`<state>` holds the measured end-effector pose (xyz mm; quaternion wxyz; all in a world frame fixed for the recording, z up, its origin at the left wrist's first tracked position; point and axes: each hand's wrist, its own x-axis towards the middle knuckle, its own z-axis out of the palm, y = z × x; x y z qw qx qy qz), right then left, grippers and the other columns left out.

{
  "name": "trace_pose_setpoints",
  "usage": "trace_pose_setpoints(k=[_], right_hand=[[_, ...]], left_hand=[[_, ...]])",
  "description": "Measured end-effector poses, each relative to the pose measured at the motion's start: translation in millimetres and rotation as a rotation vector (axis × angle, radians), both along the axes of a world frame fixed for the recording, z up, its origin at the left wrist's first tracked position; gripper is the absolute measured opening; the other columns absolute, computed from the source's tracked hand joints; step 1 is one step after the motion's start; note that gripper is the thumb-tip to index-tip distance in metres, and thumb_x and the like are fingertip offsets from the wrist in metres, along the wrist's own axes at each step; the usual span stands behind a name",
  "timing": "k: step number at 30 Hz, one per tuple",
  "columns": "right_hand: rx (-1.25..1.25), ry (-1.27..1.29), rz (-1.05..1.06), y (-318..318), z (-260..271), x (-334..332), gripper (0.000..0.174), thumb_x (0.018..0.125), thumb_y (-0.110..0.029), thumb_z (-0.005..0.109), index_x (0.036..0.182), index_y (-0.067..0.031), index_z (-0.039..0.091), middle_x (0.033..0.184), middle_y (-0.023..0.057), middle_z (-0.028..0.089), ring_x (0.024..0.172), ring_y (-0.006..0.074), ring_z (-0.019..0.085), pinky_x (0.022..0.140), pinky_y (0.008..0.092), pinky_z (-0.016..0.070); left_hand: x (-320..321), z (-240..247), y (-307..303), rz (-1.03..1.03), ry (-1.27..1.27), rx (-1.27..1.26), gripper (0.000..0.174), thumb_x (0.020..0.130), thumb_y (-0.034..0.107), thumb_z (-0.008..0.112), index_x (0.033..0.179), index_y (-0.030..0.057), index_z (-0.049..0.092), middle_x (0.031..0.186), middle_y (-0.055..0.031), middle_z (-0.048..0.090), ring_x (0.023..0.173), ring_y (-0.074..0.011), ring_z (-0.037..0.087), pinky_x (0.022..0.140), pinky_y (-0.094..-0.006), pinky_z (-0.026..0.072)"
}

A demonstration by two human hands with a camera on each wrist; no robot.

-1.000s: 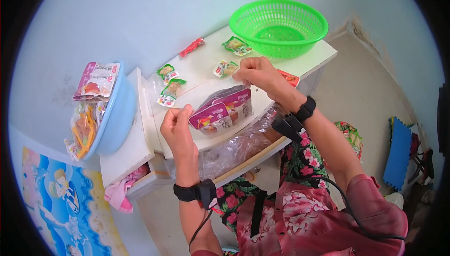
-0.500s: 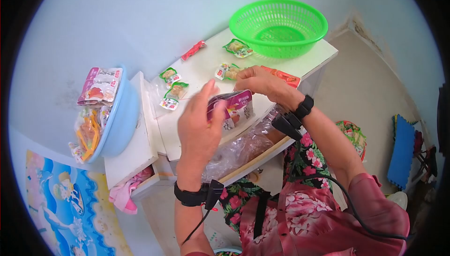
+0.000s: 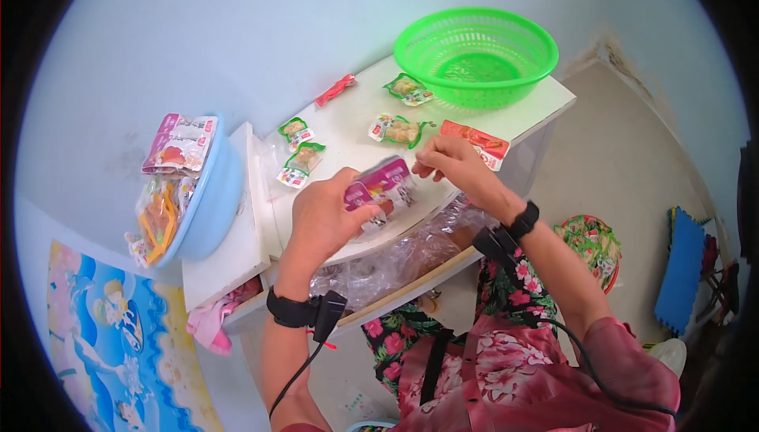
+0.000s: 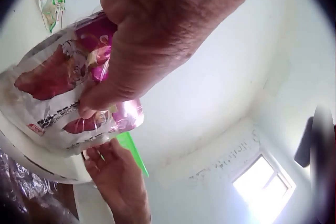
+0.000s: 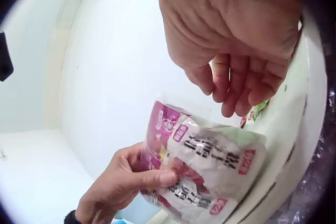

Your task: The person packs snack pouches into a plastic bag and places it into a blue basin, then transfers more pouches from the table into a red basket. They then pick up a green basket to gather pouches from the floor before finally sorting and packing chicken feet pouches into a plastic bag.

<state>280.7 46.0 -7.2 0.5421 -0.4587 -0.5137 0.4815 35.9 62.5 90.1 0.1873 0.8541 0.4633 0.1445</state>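
My left hand (image 3: 324,215) grips a purple-and-white snack packet (image 5: 210,155), its thumb across the printed front and the fingers behind. Pictures of brown food show on the packet in the left wrist view. It is held up over the front part of the white tabletop (image 3: 340,139). Beside the packet's other end is my right hand (image 5: 236,50), its fingers loosely bent and nothing between them. Several small green-and-white snack packets (image 3: 300,165) lie beyond the hands. A red packet (image 3: 478,143) lies by the right hand.
A green plastic basket (image 3: 474,84) stands at the table's back right. On the left, a blue basin (image 3: 209,203) holds more packets. Crinkled clear plastic (image 3: 371,274) fills an open drawer below the tabletop. A basket of green packets (image 3: 589,246) stands on the floor.
Both hands held the packet by its ends a second ago. The left let go, turned and now grips it with the thumb in front. The right has come off it.
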Motion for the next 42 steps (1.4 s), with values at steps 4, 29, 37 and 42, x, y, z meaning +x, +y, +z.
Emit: trace_pose_setpoints(k=[4,29,37,42], right_hand=[[-0.048,0.112,0.074,-23.9,-23.8,-3.2,0.027,0.101,-0.026,0.061,0.106,-0.0001,0.062,0.105,0.0116,0.070,0.088,0.0140,0.067,0.075,0.0270,0.0540],[0.114,0.426,0.129,-67.1,28.9,-118.4,0.044,0.109,-0.027,0.046,0.144,-0.0006,0.046,0.124,0.0065,0.063,0.112,0.0132,0.058,0.100,0.0286,0.0449],[0.064,0.240,0.220,-59.9,20.9,-114.8,0.038,0.109,-0.023,0.042,0.138,0.0012,0.049,0.100,0.0163,0.070,0.085,0.0211,0.071,0.078,0.0332,0.0565],[0.075,0.166,0.141,-51.5,-4.7,-102.7,0.024,0.106,-0.013,0.049,0.124,0.0014,0.056,0.097,0.0139,0.070,0.079,0.0180,0.069,0.073,0.0296,0.0565]], left_hand=[[-24.4,-7.3,24.7,0.050,-0.120,-0.046,0.035,0.078,0.016,0.083,0.106,0.0019,0.069,0.077,-0.0057,0.072,0.072,-0.0105,0.069,0.063,-0.0280,0.0517],[-64.2,-30.8,-70.8,0.257,-1.398,-0.522,0.031,0.089,0.005,0.074,0.117,-0.0012,0.063,0.106,-0.0068,0.071,0.091,-0.0130,0.068,0.084,-0.0288,0.0562],[-179.2,29.9,-75.6,0.323,-1.421,0.098,0.034,0.090,0.004,0.067,0.122,-0.0010,0.061,0.104,-0.0084,0.068,0.094,-0.0195,0.069,0.084,-0.0325,0.0569],[-257.2,102.1,-42.7,0.519,-1.496,0.448,0.030,0.090,0.011,0.073,0.115,-0.0028,0.064,0.103,-0.0091,0.070,0.085,-0.0164,0.070,0.076,-0.0312,0.0584]])
